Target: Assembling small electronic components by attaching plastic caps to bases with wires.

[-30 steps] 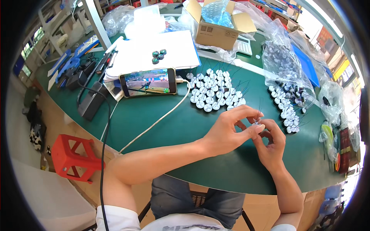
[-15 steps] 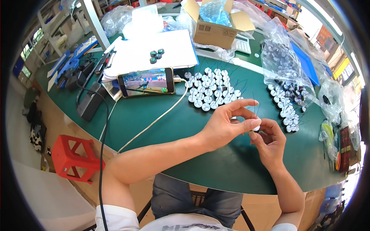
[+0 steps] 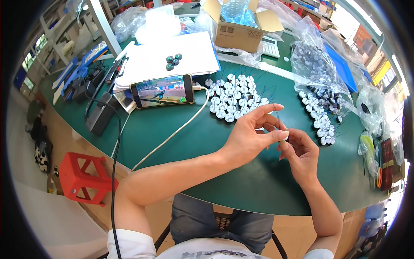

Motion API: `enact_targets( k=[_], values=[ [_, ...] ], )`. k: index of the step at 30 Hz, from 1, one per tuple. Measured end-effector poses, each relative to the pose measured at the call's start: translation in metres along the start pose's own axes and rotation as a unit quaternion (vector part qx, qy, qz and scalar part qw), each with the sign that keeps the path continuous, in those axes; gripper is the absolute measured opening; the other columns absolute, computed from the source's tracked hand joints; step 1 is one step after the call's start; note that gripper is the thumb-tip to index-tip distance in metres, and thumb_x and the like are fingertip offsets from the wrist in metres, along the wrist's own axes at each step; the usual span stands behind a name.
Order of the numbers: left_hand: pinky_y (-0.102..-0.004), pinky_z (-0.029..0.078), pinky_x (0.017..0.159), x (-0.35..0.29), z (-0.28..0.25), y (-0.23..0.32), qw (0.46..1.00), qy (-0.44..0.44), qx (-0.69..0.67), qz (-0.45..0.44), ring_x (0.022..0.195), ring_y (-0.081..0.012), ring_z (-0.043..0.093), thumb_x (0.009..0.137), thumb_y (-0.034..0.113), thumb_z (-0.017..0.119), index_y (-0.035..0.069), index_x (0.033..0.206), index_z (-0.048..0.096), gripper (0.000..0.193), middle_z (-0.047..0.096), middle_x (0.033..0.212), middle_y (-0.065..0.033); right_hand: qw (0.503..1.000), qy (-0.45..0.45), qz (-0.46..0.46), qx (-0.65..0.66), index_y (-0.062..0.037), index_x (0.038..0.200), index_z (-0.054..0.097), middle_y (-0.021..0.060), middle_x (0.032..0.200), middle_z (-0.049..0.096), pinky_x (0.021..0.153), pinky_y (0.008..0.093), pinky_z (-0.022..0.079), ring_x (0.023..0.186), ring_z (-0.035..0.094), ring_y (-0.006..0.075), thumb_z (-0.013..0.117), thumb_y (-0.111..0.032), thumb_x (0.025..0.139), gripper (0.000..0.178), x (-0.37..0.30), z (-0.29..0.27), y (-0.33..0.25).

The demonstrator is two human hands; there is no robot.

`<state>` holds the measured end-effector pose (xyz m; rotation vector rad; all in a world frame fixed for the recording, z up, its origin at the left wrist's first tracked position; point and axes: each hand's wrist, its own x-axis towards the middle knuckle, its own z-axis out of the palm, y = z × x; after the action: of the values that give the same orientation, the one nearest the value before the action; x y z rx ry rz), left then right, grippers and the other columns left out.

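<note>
Above the green table (image 3: pixel 202 159), my left hand (image 3: pixel 246 138) and my right hand (image 3: pixel 305 159) meet with fingertips pinched together. A small round part with thin dark wires is held between them. Most of it is hidden by my fingers; its wires (image 3: pixel 278 118) stick up past my left thumb. My left index finger is stretched out above the pinch. Just beyond my left hand lies a cluster of small black round parts with white tops (image 3: pixel 231 102), with thin wires rising from them. A second group of the same parts (image 3: pixel 320 117) lies to the right.
A phone (image 3: pixel 163 91) leans at the left, with a white cable (image 3: pixel 179 136) running across the table. Behind it, a few dark round pieces (image 3: pixel 172 62) lie on white paper (image 3: pixel 146 64). Farther back are an open carton (image 3: pixel 238 35) and a plastic bag of parts (image 3: pixel 311 60).
Both hands stay pinched together and have shifted slightly up and left. The part's white top, visible between the fingers before, is now mostly covered.
</note>
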<state>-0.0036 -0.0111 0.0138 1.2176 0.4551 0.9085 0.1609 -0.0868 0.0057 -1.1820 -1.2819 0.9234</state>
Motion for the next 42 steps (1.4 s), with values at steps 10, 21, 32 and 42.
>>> enact_targets(
  k=[10,21,32,42],
  values=[
    [-0.0239,0.051,0.072,-0.001,0.001,-0.001,1.000,0.006,0.020,-0.021,0.086,-0.0090,0.061,0.084,0.013,0.073,0.006,0.131,0.050,0.053,0.066,0.096,-0.0044,1.000,-0.011,0.004,-0.021,0.0021,0.115,0.058,0.0067,0.097,0.065,0.060,0.0225,0.052,0.082,0.062,0.0111,0.066,-0.008,0.089,0.030,-0.002,0.000,-0.003],
    [-0.0307,0.051,0.088,0.000,-0.003,-0.005,0.992,-0.079,-0.092,-0.028,0.098,-0.0142,0.062,0.090,0.010,0.066,0.002,0.135,0.045,0.051,0.066,0.107,-0.0096,0.977,-0.099,0.097,0.160,0.0011,0.127,0.053,0.0086,0.097,0.064,0.066,0.0287,0.053,0.082,0.063,0.0161,0.061,-0.019,0.093,0.040,0.001,-0.010,-0.005],
    [-0.0294,0.053,0.082,0.005,-0.005,-0.002,0.996,-0.055,-0.058,-0.049,0.094,-0.0144,0.064,0.086,0.010,0.070,0.001,0.126,0.052,0.044,0.068,0.105,-0.0106,0.962,-0.070,0.131,0.228,-0.0014,0.122,0.047,0.0132,0.092,0.063,0.064,0.0282,0.052,0.075,0.064,0.0170,0.063,-0.023,0.093,0.040,0.002,-0.009,-0.010],
    [-0.0250,0.050,0.069,0.002,-0.002,-0.001,0.996,0.007,-0.041,-0.073,0.084,-0.0116,0.064,0.084,0.010,0.072,0.002,0.121,0.057,0.041,0.069,0.101,-0.0097,0.973,-0.047,0.104,0.200,-0.0052,0.106,0.043,0.0178,0.096,0.065,0.066,0.0271,0.053,0.078,0.067,0.0194,0.069,-0.015,0.088,0.032,-0.001,-0.004,-0.010]
  ],
)
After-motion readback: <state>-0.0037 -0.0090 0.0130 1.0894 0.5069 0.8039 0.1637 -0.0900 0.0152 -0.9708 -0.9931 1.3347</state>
